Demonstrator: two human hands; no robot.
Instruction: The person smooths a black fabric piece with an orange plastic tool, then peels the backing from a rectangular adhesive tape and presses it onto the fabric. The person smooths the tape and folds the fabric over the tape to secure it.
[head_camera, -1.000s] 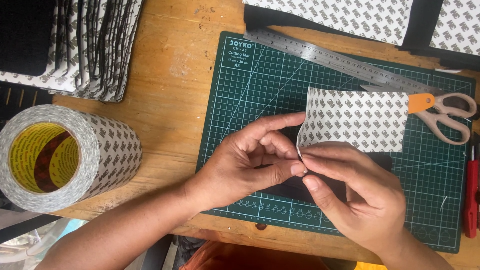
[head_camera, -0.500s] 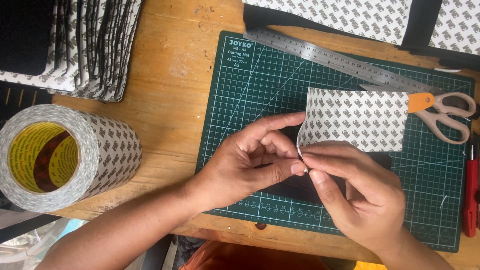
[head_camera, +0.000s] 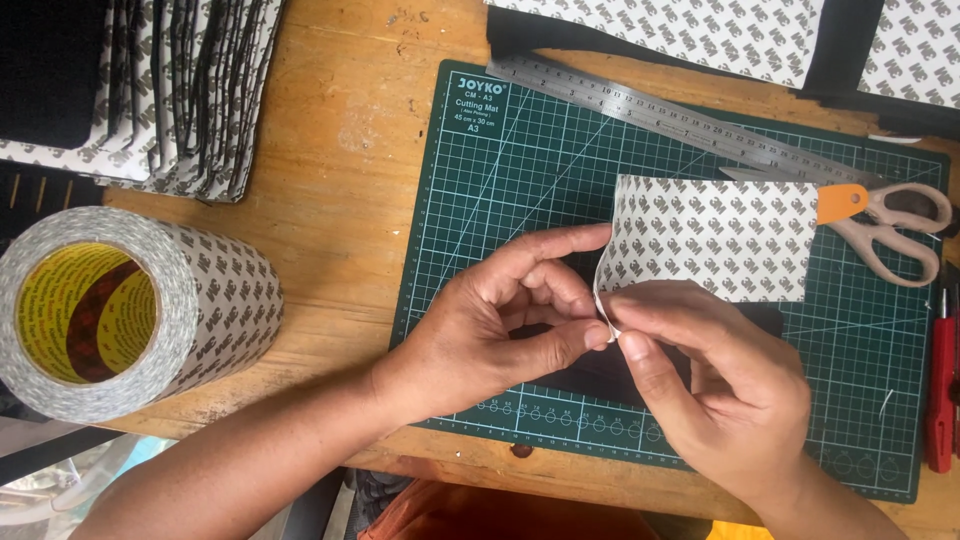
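Note:
A white rectangular sheet with a grey printed pattern (head_camera: 715, 235) lies over a black piece (head_camera: 600, 370) on the green cutting mat (head_camera: 500, 210). My left hand (head_camera: 500, 325) pinches the black piece's edge between thumb and index finger at the sheet's lower left corner. My right hand (head_camera: 715, 385) pinches the white sheet's curled corner right next to the left thumb tip. Most of the black piece is hidden under both hands.
A big roll of patterned tape (head_camera: 125, 310) lies at the left on the wooden table (head_camera: 340, 200). A stack of patterned pieces (head_camera: 190, 90) sits top left. A steel ruler (head_camera: 680, 120), orange-handled scissors (head_camera: 885, 215) and a red cutter (head_camera: 942, 385) lie along the mat's right side.
My right thumb and fingers have shifted slightly at the sheet's corner, which now curls up a little more. Everything else stays put.

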